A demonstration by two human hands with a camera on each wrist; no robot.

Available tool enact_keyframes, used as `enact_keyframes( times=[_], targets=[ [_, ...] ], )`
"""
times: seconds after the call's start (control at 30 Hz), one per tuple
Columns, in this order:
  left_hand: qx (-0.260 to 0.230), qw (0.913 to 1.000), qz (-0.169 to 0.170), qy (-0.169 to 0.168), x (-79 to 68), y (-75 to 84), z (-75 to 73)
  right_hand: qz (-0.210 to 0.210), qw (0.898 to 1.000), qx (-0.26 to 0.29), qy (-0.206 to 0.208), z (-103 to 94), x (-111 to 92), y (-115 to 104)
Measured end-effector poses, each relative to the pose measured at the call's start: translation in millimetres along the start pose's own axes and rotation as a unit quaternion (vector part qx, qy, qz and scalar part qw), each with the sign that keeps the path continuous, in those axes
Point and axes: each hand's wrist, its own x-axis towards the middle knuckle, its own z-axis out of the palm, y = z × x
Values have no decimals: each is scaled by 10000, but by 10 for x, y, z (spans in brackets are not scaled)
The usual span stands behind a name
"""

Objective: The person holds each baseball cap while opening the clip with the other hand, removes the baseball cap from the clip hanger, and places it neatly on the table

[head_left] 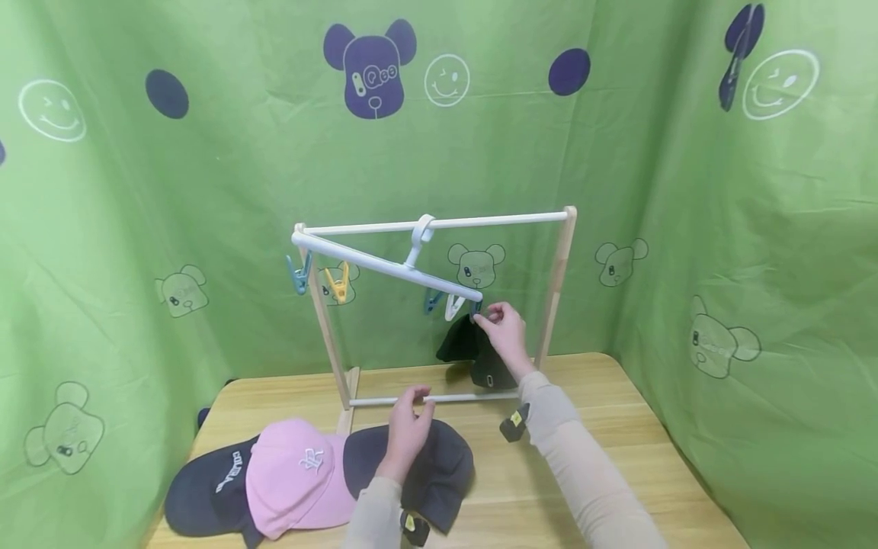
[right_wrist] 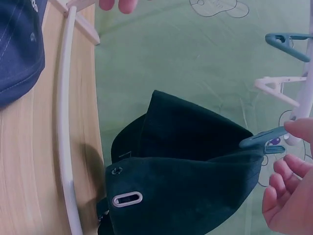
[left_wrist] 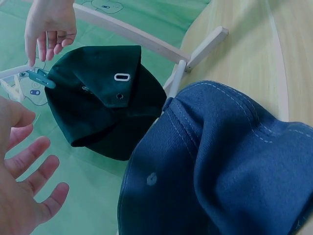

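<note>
A dark green cap hangs from a blue clothes peg at the right, lower end of the tilted white hanger. My right hand is at this peg. In the right wrist view the thumb touches the peg's end, while the other fingers lie apart from its lower leg, loosely bent. My left hand is held over a dark navy cap with fingers spread and nothing in them. A pink cap and another navy cap lie overlapped to the left.
The hanger hooks over the top rod of a wooden rack. Other pegs hang along it: a blue one, a yellow one and a white one. Green curtains surround the wooden table.
</note>
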Motion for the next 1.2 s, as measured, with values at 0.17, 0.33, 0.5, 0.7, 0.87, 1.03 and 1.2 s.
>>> enact_keyframes(
  times=[0.17, 0.33, 0.5, 0.7, 0.87, 1.03, 1.2],
  targets=[
    [-31, 10000, 1, -35, 27, 0, 58, -65, 9992, -350, -201, 31, 44, 47],
    [-37, 10000, -26, -64, 41, 0, 108, 31, 9975, -468, -519, 74, 76, 60],
    [-102, 9999, -81, -112, 43, 18, 138, 189, 9956, -336, -855, 107, 94, 64],
    [-76, 9997, -132, -187, 36, 36, 156, 282, 9958, -53, -874, 138, 113, 57],
    [-186, 9996, -103, -189, 28, 39, 180, 349, 9967, 348, -641, 151, 115, 38],
    [-211, 9995, -100, -213, 19, 30, 199, 244, 9966, 617, -493, 157, 130, 55],
    [-232, 9994, -117, -209, 25, 25, 201, 226, 9962, 768, -350, 128, 161, 75]
  ],
)
